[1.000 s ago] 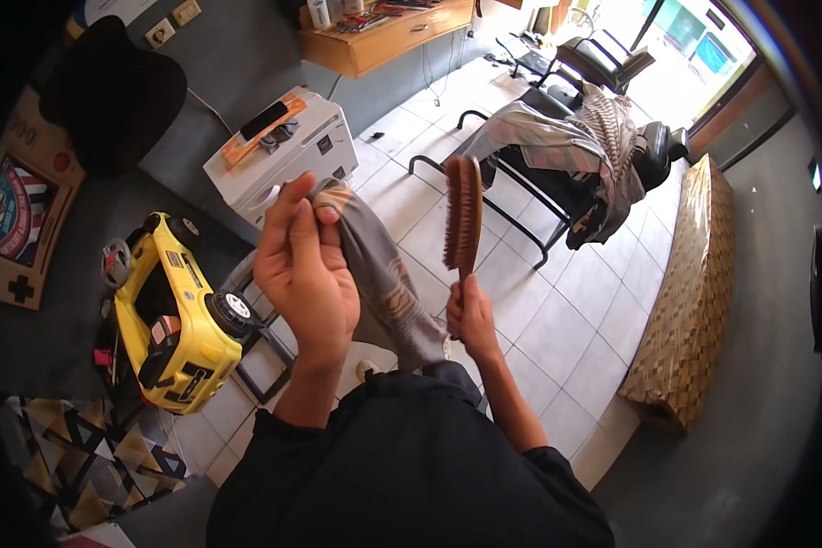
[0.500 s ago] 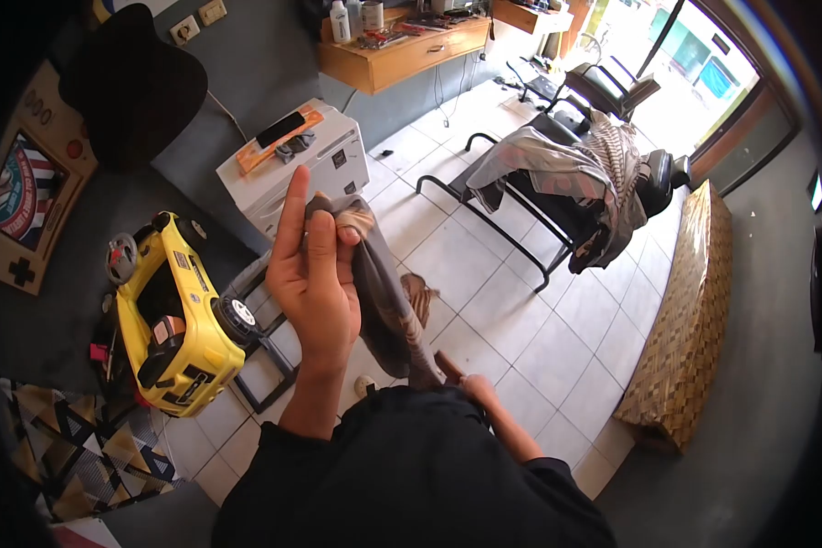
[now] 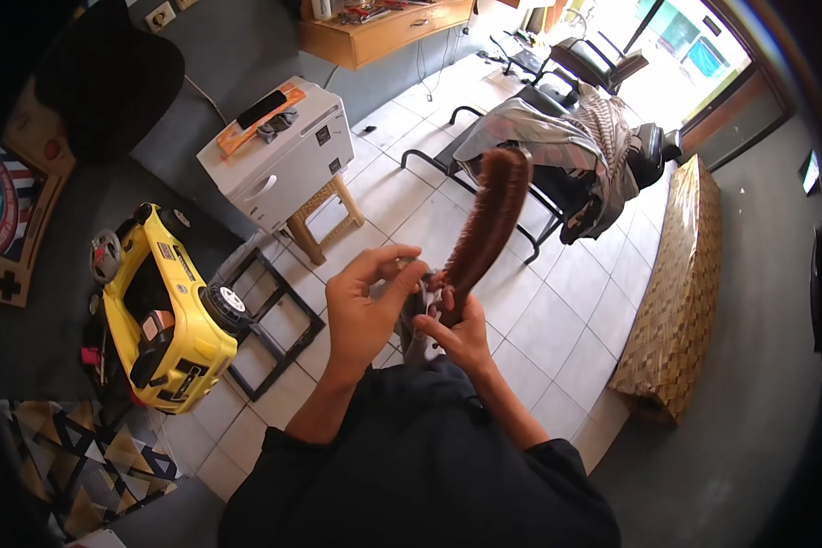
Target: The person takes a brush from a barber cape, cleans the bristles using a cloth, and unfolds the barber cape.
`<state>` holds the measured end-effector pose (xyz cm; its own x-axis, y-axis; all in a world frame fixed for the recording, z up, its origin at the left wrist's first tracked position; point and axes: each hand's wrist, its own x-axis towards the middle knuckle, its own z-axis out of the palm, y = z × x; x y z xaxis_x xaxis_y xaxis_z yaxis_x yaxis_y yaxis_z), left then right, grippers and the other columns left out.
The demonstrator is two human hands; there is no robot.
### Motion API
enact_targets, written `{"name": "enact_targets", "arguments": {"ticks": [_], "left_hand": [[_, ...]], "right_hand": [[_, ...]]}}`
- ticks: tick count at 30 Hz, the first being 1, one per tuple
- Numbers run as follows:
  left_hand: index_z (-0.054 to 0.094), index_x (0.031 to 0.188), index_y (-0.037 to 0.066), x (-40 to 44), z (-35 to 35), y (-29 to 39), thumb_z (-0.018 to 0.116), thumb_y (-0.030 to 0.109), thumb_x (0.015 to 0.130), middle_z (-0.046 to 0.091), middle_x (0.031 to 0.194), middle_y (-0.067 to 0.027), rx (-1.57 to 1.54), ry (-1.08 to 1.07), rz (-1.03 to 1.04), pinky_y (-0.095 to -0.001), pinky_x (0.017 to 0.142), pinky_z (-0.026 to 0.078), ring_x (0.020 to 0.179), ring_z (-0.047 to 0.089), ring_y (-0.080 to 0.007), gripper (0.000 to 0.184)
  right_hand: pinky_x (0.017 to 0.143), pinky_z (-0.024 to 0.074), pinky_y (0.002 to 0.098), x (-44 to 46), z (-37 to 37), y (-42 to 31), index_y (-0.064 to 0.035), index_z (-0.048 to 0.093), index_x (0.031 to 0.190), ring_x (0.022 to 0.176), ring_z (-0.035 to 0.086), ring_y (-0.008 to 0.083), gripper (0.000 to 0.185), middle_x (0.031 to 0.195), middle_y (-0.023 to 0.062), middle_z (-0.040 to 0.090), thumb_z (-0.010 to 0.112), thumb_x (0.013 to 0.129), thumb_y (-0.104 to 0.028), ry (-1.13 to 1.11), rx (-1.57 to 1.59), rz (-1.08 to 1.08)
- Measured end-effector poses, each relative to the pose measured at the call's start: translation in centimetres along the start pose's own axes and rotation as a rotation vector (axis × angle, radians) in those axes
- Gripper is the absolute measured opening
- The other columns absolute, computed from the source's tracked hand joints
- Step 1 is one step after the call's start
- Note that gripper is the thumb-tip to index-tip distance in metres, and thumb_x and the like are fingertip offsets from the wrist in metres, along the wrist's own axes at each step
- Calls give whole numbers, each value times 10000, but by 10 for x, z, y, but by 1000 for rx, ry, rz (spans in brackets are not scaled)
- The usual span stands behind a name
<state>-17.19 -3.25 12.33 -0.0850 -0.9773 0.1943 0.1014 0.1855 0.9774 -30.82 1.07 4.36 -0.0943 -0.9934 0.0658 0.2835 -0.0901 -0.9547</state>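
My left hand is raised in front of my body, thumb and fingers pinched on the edge of a grey cloth. Close beside it, my right hand grips the handle of a brown curved brush. The brush stands up at a slant, its bristles facing left. Some of the cloth bunches between both hands, and the fingers of my right hand are against it. Most of the cloth is hidden behind the hands and my dark shirt.
A black chair draped with a patterned cloth stands ahead. Left are a white cabinet, a woven stool, a yellow toy car and a black frame on the floor. A long woven box lies along the right wall.
My left hand has come down and the stretched cloth is now gathered between the hands. My right hand has risen beside it, bringing the brush up into full view.
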Motion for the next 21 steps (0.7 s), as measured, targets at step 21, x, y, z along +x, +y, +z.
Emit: {"name": "enact_targets", "arguments": {"ticks": [21], "left_hand": [[668, 892, 19, -1, -59, -41, 703, 111, 769, 622, 709, -55, 585, -342, -90, -244, 630, 423, 628, 539, -112, 158]], "right_hand": [[651, 406, 200, 34, -18, 17, -25, 447, 744, 728, 451, 45, 177, 899, 32, 598, 550, 888, -32, 249, -218, -123]]}}
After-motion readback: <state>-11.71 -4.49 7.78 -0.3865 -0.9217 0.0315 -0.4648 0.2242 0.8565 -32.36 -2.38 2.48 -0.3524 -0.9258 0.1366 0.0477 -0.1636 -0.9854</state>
